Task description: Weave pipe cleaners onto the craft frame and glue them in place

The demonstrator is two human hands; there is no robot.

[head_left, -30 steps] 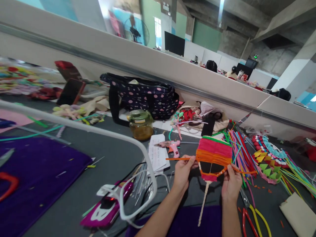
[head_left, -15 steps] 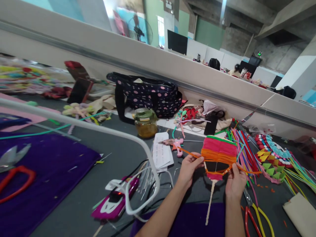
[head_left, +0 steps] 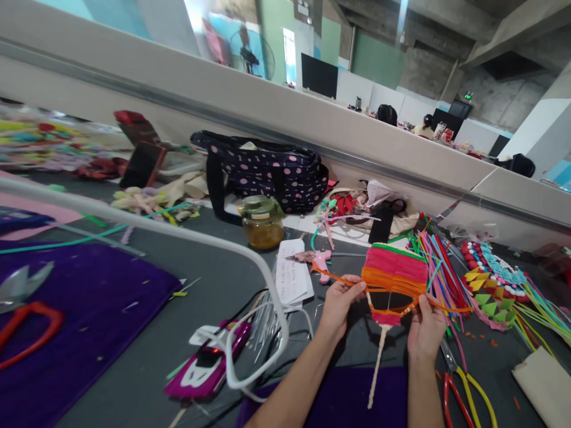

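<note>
Head cam, from my end: left hand (head_left: pixel 339 303) pinching orange pipe cleaner (head_left: pixel 332 274), kept taut for weaving. Right hand (head_left: pixel 426 328) closed on woven fan (head_left: pixel 393 279), held above desk (head_left: pixel 214 285) so frame stays steady. Glue gun (head_left: pixel 314 259) parked just beside.

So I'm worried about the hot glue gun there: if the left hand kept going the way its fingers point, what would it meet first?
Probably the woven fan: the left hand points right along the orange strip, away from the glue gun.
</note>
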